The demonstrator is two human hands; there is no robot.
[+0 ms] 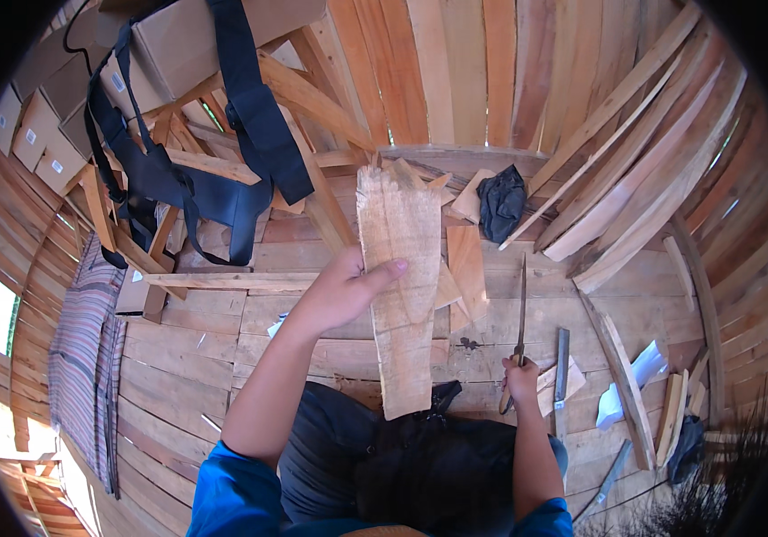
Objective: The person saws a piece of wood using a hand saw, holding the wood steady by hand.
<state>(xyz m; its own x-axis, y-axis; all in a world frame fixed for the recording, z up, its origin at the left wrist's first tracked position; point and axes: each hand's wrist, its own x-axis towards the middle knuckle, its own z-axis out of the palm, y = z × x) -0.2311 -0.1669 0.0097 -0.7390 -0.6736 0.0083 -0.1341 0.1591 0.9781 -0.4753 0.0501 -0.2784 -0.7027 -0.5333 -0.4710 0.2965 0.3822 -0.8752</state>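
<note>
My left hand (353, 291) is closed round a rough wooden board (405, 313), thumb on its face. The board tapers toward me, its far end is ragged, and it is held up in front of my lap. To the right, my right hand (522, 380) grips a handsaw (522, 309) by its handle. The narrow blade points away from me, apart from the board. Beside that hand, a metal square (561, 367) lies on the plank floor.
Loose wood pieces (466, 268) and a black bag (502, 202) lie ahead. Long planks (652, 161) lean on the right wall. Black straps (259, 116) hang over a wooden frame with cardboard boxes (187, 45) at the far left. White paper (632, 380) and offcuts (673, 416) lie at right.
</note>
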